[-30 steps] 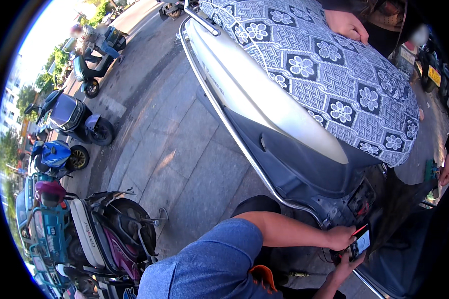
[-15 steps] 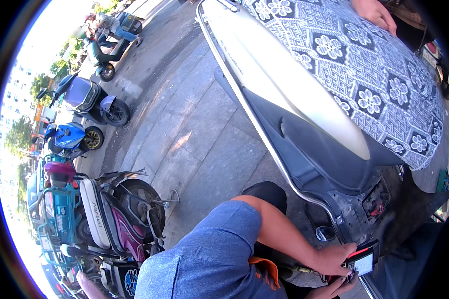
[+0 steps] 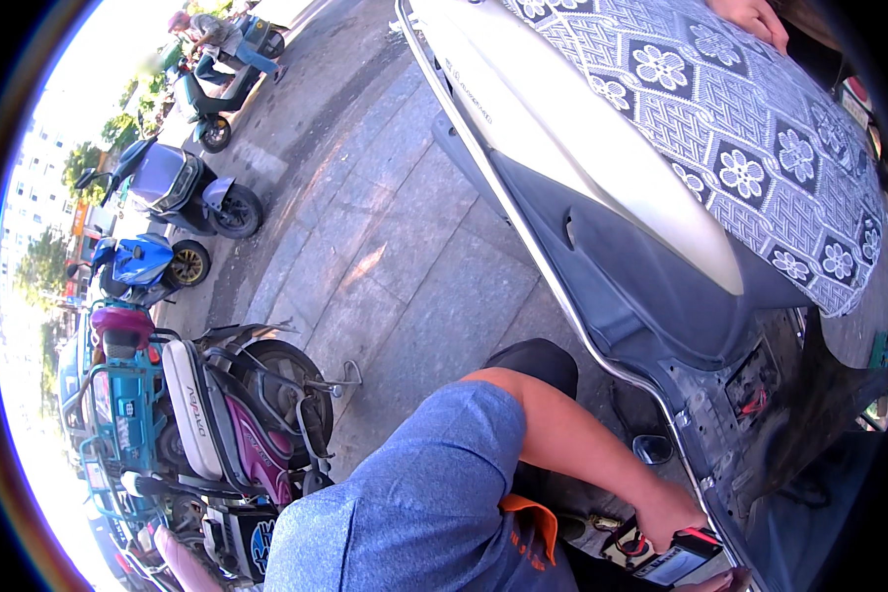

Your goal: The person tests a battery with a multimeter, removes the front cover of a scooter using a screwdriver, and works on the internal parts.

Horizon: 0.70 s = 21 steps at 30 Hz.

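My left hand (image 3: 669,515) reaches down past the scooter's side and grips a handheld device (image 3: 677,564) with a pale screen and a black and red casing. At the lower edge, fingers of my right hand (image 3: 722,581) show against the device's near side; the rest of that hand is out of the picture. Close by is the partly stripped scooter (image 3: 651,291), with dark footboard panels and a chrome side rail (image 3: 553,281). An open recess in its floor shows red wires (image 3: 755,403). A round-cornered mirror (image 3: 652,450) sits beside the rail.
A patterned grey cloth (image 3: 730,148) drapes the scooter, with another person's hand (image 3: 755,22) on it. Parked at left are a purple scooter (image 3: 257,449), a blue one (image 3: 140,261) and a dark one (image 3: 183,187). A person (image 3: 222,44) sits on a green scooter far off. Stone paving (image 3: 405,237) lies between.
My left hand and the device have moved down toward the lower edge, and the screen has tilted. My right hand has slid right and mostly left the picture. The view has shifted slightly.
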{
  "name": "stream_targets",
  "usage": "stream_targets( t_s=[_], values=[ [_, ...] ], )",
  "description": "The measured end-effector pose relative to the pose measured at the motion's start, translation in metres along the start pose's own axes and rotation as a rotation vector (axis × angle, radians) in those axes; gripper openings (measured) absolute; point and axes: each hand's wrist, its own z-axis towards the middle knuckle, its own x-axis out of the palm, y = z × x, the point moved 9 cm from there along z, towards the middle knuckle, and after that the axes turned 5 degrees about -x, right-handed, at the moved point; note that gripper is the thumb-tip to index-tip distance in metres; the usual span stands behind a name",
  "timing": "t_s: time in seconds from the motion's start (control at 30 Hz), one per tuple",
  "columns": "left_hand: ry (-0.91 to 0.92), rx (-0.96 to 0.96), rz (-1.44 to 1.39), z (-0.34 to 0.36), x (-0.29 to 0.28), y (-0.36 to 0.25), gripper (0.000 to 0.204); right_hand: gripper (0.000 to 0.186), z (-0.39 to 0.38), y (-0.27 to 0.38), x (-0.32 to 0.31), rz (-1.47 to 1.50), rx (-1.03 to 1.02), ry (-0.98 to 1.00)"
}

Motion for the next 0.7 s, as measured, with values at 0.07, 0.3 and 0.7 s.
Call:
stream_targets(
  t_s=[0.07,0.3,0.7],
  values=[
    [0.067,0.024,0.102,0.009,0.014,0.007,0.056,0.034,0.008,-0.016,0.006,0.123,0.062,0.117],
    [0.276,-0.144,0.239,-0.024,0.042,0.05,0.053,0.023,-0.029,0.031,0.104,0.012,-0.434,0.69],
    [0.431,-0.309,0.104,-0.02,0.16,0.252,0.052,0.023,-0.152,-0.043,0.141,-0.075,-0.024,1.542]
  ],
)
